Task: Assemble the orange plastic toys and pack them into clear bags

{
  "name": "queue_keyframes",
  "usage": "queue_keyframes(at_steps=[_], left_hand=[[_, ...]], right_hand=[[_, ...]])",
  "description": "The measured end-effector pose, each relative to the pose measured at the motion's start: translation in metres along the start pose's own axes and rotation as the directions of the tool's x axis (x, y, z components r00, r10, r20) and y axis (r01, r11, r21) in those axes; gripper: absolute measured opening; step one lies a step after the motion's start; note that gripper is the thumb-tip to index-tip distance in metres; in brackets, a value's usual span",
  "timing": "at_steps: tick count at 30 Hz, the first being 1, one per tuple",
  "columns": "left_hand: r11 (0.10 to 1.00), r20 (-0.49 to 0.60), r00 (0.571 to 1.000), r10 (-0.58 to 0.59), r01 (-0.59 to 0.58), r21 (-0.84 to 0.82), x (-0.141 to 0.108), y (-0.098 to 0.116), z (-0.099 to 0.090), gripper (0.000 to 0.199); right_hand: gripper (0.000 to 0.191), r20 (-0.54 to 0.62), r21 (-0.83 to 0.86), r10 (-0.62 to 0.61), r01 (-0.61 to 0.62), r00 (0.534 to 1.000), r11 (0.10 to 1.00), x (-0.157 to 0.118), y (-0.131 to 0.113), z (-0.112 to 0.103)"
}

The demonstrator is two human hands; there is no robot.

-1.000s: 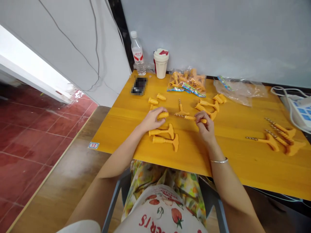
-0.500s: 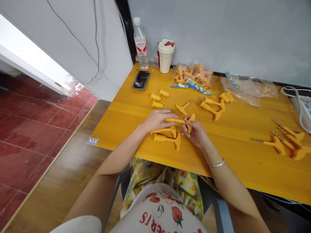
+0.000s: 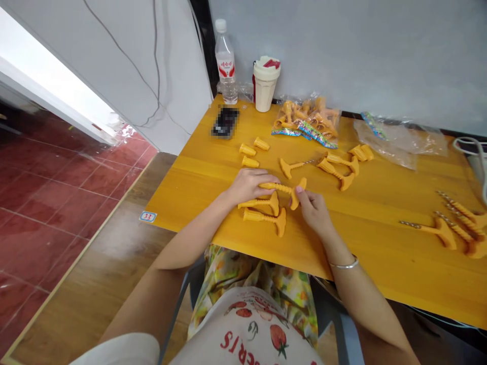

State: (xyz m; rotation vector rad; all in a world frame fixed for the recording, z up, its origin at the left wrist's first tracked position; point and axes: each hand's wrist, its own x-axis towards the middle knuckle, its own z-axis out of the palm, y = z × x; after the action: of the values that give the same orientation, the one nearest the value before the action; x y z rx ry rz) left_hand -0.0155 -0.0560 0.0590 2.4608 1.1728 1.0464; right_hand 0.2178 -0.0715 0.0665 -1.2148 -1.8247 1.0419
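Head view, left hand (image 3: pixel 249 186), right hand (image 3: pixel 312 210), sharing orange T-handle (image 3: pixel 281 190)

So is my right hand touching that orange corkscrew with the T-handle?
Touching. The head view shows the right hand with its fingertips against the crossbar of the orange T-handled corkscrew, with no gap visible there.

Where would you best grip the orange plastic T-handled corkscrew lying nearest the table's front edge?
Probably by the flared crossbar of the orange plastic corkscrew, at its right end, coming from the near side. The crossbar stands wide and clear, while the ribbed, capped shaft lies close to a second orange corkscrew on its far side.
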Motion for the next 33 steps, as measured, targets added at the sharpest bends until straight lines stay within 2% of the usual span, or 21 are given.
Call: queue_keyframes(at_steps=[2, 3, 4, 6, 8, 10, 11, 12, 14, 17, 19, 22, 24, 26, 28, 30, 31, 33], left_hand=[[0.999, -0.018, 1.0, 0.02, -0.019, 0.037, 0.0, 0.001, 0.001, 0.029], [0.999, -0.034, 0.999, 0.022, -0.02, 0.042, 0.0, 0.001, 0.001, 0.03], [0.999, -0.05, 0.999, 0.022, -0.02, 0.037, 0.0, 0.0, 0.001, 0.03], [1.0, -0.071, 0.997, 0.018, -0.017, 0.019, 0.001, 0.0, 0.001, 0.029], [1.0, -0.062, 0.998, 0.012, -0.011, 0.01, 0.0, -0.002, 0.002, 0.029], [1.0, -0.03, 1.0, 0.003, -0.003, 0.023, -0.001, -0.004, 0.002, 0.029], [0.999, -0.013, 1.0, 0.004, -0.003, 0.034, -0.001, -0.004, 0.003, 0.031], [0.999, 0.002, 1.0, 0.008, -0.008, 0.047, -0.002, -0.005, 0.003, 0.032], [0.996, 0.012, 0.999, 0.03, -0.031, 0.078, -0.003, -0.005, 0.003, 0.034], [0.986, -0.021, 0.996, 0.087, -0.083, 0.142, -0.004, -0.004, 0.004, 0.036], [0.972, -0.051, 0.99, 0.132, -0.119, 0.202, -0.004, -0.002, 0.005, 0.036], [0.954, -0.063, 0.981, 0.182, -0.16, 0.254, -0.002, 0.002, 0.007, 0.037], [0.959, -0.073, 0.983, 0.17, -0.148, 0.241, 0.001, 0.004, 0.006, 0.037], [0.976, -0.125, 0.987, 0.102, -0.075, 0.204, 0.003, 0.003, 0.002, 0.036], [0.981, -0.217, 0.976, -0.006, 0.048, 0.188, 0.003, -0.001, -0.006, 0.034], [0.966, -0.242, 0.965, -0.098, 0.151, 0.211, -0.001, -0.007, -0.017, 0.031], [0.955, -0.201, 0.971, -0.126, 0.174, 0.24, -0.004, -0.011, -0.021, 0.03], [0.936, -0.05, 0.985, -0.168, 0.175, 0.307, -0.013, -0.015, -0.026, 0.027]], right_hand=[[0.065, 0.031, 0.123, 0.116, -0.119, 0.993, 0.985, 0.0, 0.0, 0.002], [0.064, -0.004, 0.12, 0.12, -0.119, 0.993, 0.986, 0.0, 0.001, 0.001], [0.059, -0.074, 0.07, 0.081, -0.076, 0.994, 0.995, 0.001, 0.002, 0.0], [0.039, -0.184, -0.149, -0.094, 0.067, 0.978, 0.987, 0.002, 0.004, -0.006], [0.032, -0.15, -0.393, -0.266, 0.189, 0.952, 0.9, 0.003, 0.006, -0.01], [0.031, -0.052, -0.528, -0.321, 0.247, 0.946, 0.813, 0.003, 0.007, -0.011], [0.029, -0.02, -0.546, -0.317, 0.256, 0.948, 0.798, 0.003, 0.007, -0.01], [0.029, -0.005, -0.533, -0.307, 0.257, 0.952, 0.806, 0.003, 0.006, -0.008], [0.036, 0.005, -0.416, -0.243, 0.223, 0.97, 0.882, 0.001, 0.002, -0.003], [0.059, 0.003, -0.11, -0.028, 0.029, 1.0, 0.994, -0.001, -0.005, 0.003], [0.067, 0.029, 0.044, 0.106, -0.107, 0.994, 0.993, -0.001, -0.007, 0.006], [0.068, 0.066, 0.139, 0.191, -0.199, 0.979, 0.97, 0.002, -0.006, 0.008], [0.07, 0.072, 0.202, 0.22, -0.23, 0.973, 0.952, 0.004, 0.0, 0.008], [0.072, 0.054, 0.238, 0.225, -0.231, 0.973, 0.943, 0.007, 0.008, 0.005], [0.071, -0.024, 0.181, 0.191, -0.184, 0.981, 0.966, 0.012, 0.018, -0.001], [0.065, -0.14, 0.006, 0.109, -0.11, 0.984, 0.994, 0.017, 0.028, -0.008], [0.059, -0.184, -0.1, 0.064, -0.083, 0.981, 0.992, 0.02, 0.032, -0.01], [0.047, -0.203, -0.293, -0.012, -0.049, 0.979, 0.955, 0.028, 0.039, -0.012]])
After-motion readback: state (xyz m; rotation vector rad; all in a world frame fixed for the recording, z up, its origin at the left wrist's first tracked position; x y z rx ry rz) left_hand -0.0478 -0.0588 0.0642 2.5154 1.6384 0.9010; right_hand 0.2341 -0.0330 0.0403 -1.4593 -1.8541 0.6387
